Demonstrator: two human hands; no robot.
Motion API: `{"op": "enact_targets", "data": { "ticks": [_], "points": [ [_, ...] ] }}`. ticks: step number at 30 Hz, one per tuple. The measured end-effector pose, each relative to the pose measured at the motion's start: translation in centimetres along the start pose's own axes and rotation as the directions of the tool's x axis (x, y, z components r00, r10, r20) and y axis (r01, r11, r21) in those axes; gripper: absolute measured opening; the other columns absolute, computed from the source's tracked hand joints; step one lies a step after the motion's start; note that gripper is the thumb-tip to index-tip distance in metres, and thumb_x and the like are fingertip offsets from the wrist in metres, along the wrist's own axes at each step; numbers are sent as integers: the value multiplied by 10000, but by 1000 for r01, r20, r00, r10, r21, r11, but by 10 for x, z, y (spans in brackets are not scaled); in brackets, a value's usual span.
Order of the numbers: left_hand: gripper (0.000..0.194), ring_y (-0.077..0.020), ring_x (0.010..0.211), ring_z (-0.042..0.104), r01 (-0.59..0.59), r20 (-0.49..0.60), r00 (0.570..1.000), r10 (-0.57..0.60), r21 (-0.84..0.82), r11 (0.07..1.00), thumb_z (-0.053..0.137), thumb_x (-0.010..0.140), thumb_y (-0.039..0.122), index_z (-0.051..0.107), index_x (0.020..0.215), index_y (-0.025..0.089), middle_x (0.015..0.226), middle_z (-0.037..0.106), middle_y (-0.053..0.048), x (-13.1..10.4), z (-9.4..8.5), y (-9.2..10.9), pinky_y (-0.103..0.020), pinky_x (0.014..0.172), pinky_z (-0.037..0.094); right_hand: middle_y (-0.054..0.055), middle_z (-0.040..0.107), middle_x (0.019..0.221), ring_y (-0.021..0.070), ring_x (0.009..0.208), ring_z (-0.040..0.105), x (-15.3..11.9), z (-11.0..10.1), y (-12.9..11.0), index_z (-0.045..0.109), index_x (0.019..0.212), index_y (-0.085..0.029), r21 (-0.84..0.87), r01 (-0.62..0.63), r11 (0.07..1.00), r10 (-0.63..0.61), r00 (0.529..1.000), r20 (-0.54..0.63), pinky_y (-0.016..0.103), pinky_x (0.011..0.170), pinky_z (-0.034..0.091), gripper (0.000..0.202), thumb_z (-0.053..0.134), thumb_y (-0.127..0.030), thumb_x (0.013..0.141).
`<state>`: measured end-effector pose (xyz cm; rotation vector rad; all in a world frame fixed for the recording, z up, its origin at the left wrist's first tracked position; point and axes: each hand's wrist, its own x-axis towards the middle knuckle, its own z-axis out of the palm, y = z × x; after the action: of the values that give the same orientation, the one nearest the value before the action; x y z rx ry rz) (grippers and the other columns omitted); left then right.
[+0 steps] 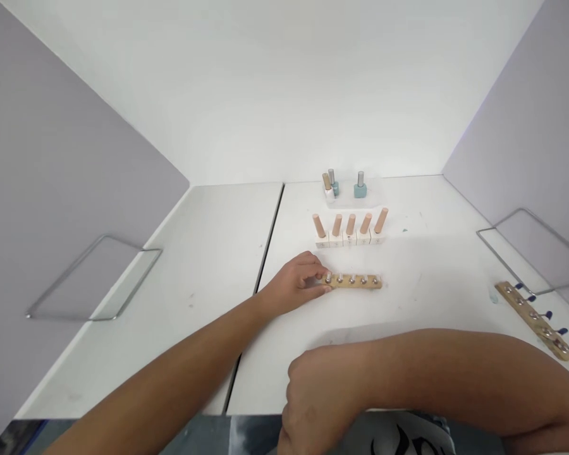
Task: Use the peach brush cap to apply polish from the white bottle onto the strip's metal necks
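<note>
My left hand pinches the left end of a narrow wooden strip that carries several small metal clips in a row and lies flat on the white table. My right hand is bent down at the table's front edge, its fingers curled; what they hold, if anything, is hidden. Behind the strip stands a row of several white bottles with pink caps.
At the back, a clear tray holds two blue bottles and a white one. A second wooden strip with blue-tipped pieces lies at the right. Wire frames stick out from both side walls.
</note>
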<state>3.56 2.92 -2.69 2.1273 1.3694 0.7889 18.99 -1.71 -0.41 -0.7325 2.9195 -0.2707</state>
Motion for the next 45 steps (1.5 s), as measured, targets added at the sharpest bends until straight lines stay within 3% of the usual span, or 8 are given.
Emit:
{"op": "enact_targets", "data": {
  "ticks": [7,17,22,26,29,32,38,45],
  "points": [
    [211,-193,798,542,-4,80,997,1,29,1000,615,856,366,693,953,196,789,629,-52,5,-1,-1,-363,774,464,-49,637,535,111,408,470,3,10,12,630,718,-245,114,101,988,-101,995,-9,264,455,312,83,648,-167,740],
    [186,-224,850,542,50,94,994,-63,133,990,687,798,371,719,943,259,806,644,-40,4,5,-7,-434,882,385,-18,615,563,142,497,543,-12,1,13,663,809,-220,-173,49,984,-90,967,-237,272,440,275,173,539,-108,766],
    [232,-227,861,529,58,69,995,-67,136,989,690,769,383,714,969,268,818,624,-40,1,4,-9,-443,899,381,-58,446,483,80,441,385,-43,-19,15,648,773,-174,-397,-198,896,-168,678,-716,261,455,267,125,532,-147,812],
    [277,-227,878,533,42,74,996,-47,66,997,681,729,339,681,997,268,835,608,-25,-4,-2,-4,-418,889,406,-33,481,538,119,486,419,-97,-29,23,574,872,-238,-212,-518,829,69,470,-880,294,500,327,109,479,-222,822],
    [226,-203,880,540,69,22,997,-69,2,998,593,759,273,630,978,235,894,588,-27,-4,-8,-5,-348,810,454,-33,373,520,147,480,387,-137,-22,37,502,867,-242,297,-696,653,399,-17,-917,316,502,334,139,432,-357,830],
    [185,-170,854,548,154,-93,983,-156,-24,988,493,828,210,571,995,199,917,570,-27,0,-11,-12,-318,772,482,-16,383,602,152,542,388,-162,-10,54,426,855,-234,471,-684,558,448,-229,-864,324,539,360,111,368,-328,869],
    [357,-217,1031,598,303,-224,930,-292,14,953,571,919,368,540,1201,152,1197,576,-98,26,-13,-33,-427,874,539,-36,366,577,124,529,360,-172,4,68,405,733,-228,608,-617,499,557,-310,-771,291,526,360,94,461,-238,807],
    [355,-219,1042,595,341,-140,935,-325,112,933,571,919,370,544,1198,152,1207,572,-100,49,-13,-37,-433,885,535,-40,372,590,132,553,381,-163,-3,65,477,844,-223,536,-614,579,531,-214,-820,308,573,394,34,475,-220,810]
  ]
}}
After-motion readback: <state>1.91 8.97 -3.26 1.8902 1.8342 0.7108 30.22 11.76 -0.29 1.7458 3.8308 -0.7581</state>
